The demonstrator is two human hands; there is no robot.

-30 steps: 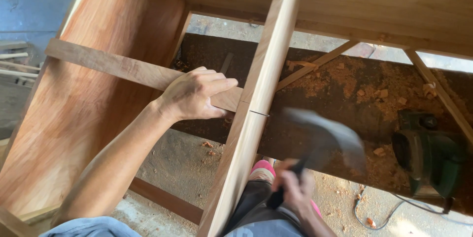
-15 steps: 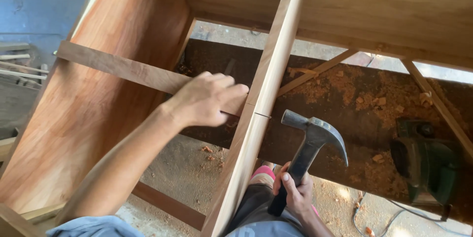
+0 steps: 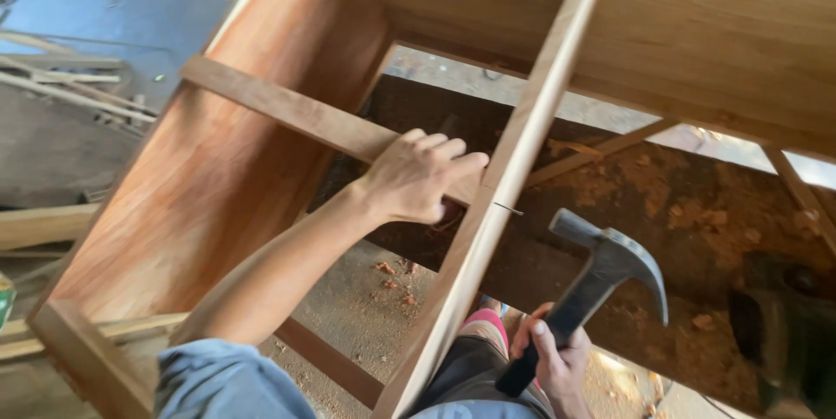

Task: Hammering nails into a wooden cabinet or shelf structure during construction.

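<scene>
My left hand [image 3: 420, 177] grips a wooden cross rail [image 3: 287, 110] where it meets a long upright wooden board [image 3: 514, 166] inside an open wooden cabinet frame [image 3: 200, 210]. A small nail [image 3: 507, 207] sticks out of the board's side just right of that hand. My right hand [image 3: 557, 358] holds a black claw hammer [image 3: 601, 271] by its handle, the head raised a little below and right of the nail.
A green power tool [image 3: 788, 332] lies at the right on ground covered with reddish sawdust [image 3: 679, 210]. Loose wooden strips [image 3: 61, 79] lie on the floor at the left. A lower rail [image 3: 326, 367] crosses near my legs.
The hammer, blurred in a swing a second ago, now stands raised near the nail. My left hand has stayed on the cross rail; the view has shifted slightly.
</scene>
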